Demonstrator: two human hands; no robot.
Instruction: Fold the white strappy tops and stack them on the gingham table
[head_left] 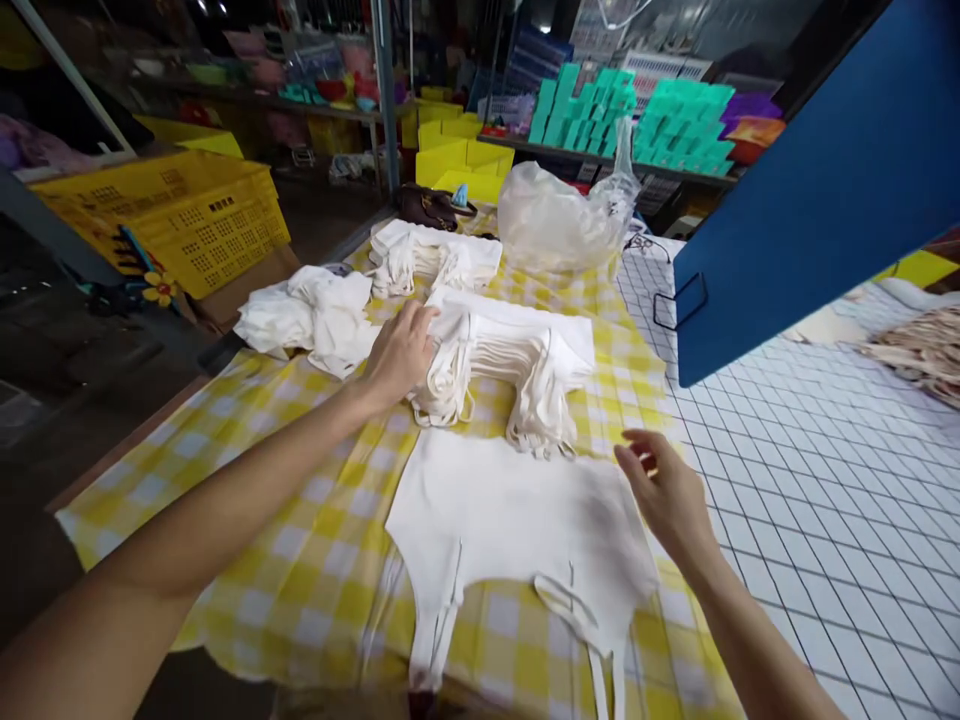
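Note:
A white camisole with thin straps lies flat in front of me, its straps pointing toward me. Behind it is a neat stack of white camisoles, with bunched straps hanging off its near side. My left hand is at the left corner of this stack, fingers bent and closed on the edge of the cloth; the fingertips are partly hidden. Over the right edge of the flat camisole hovers my right hand, its fingers loosely curled, a gap between thumb and forefinger, holding nothing.
A yellow checked cloth covers the table. A loose white garment heap, another white stack and a clear plastic bag lie farther back. A yellow crate stands left. A blue panel rises above the gridded surface at right.

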